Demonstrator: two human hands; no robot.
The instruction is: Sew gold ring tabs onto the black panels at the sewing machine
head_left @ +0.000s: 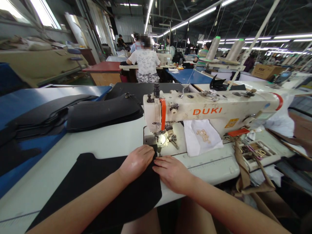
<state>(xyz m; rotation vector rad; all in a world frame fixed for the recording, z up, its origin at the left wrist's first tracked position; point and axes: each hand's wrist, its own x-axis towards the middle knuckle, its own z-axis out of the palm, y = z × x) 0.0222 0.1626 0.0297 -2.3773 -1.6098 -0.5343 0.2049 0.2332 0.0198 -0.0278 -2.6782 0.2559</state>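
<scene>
A large black fabric panel (136, 198) lies on the pale machine table, its upper corner just in front of the needle area of a white sewing machine (180, 107). My left hand (137, 162) is on the panel near that corner, its fingers curled and closed on the material. Beside it, my right hand (174, 174) pinches the panel's right edge, with the fingers close together. The fingertips of both hands nearly meet just in front of the lit presser foot (157, 136). Parts of the fingertips and the thumbs are hidden.
Stacked black panels (104, 112) lie at the left, partly over a blue table (87, 91). Right of the needle sits a white cloth (203, 138) with small pale pieces. Further right are a parts tray (259, 152) and brown strips (241, 169). A person (146, 63) sits ahead.
</scene>
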